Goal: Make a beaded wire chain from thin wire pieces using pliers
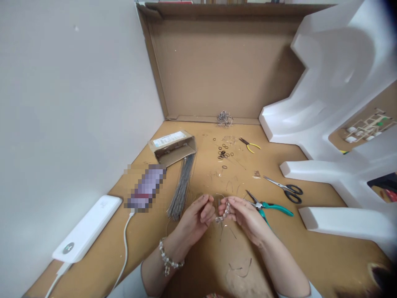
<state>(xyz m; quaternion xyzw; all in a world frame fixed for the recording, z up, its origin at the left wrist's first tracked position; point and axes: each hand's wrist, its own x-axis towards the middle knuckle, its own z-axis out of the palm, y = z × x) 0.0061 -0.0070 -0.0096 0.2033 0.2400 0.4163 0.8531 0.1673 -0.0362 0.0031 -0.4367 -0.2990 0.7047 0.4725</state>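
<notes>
A short, curved strand of clear, shiny round beads [227, 210] hangs just left of the teal-handled metal pliers [277, 207], its long axis slanting from the upper right at the right hand [245, 217] down to a lower-left end pointing toward the left hand [196, 219]. The right hand pinches the strand's upper part between thumb and fingers. The left hand, farther left of the pliers, curls with thumb and forefinger close together; I cannot tell whether they grip a fine wire. Black-handled steel scissors [288, 187] lie beyond the pliers, and a grey wire bundle [182, 188] lies well left of them.
</notes>
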